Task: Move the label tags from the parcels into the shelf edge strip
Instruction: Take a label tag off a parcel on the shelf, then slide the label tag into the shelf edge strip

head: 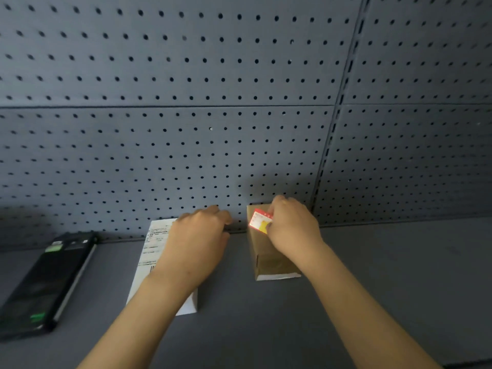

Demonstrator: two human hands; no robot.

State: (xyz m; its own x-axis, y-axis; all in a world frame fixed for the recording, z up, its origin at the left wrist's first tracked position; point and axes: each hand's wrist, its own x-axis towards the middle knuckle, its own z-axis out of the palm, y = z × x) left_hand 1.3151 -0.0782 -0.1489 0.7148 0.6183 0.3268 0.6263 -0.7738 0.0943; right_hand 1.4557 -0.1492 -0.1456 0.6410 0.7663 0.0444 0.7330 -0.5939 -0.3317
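The label tag [261, 221] is a small card with a red top band, a pale printed face and a yellow patch at its lower corner; its print is too blurred to read. It sits at the far top end of a brown cardboard parcel [269, 258], which lies on the grey shelf [399, 275] with its far end against the back edge. The right hand [291, 226] is curled over that end, its fingertips pinching the tag's right edge. Just left, a white parcel [153, 251] with a printed shipping sheet lies flat; the left hand [198, 237] rests on it palm down, fingers loosely bent, gripping nothing visible. Near the shelf's left edge lies a long black box [45, 283] with green marks. A dark pegboard [186, 102] rises behind the shelf.
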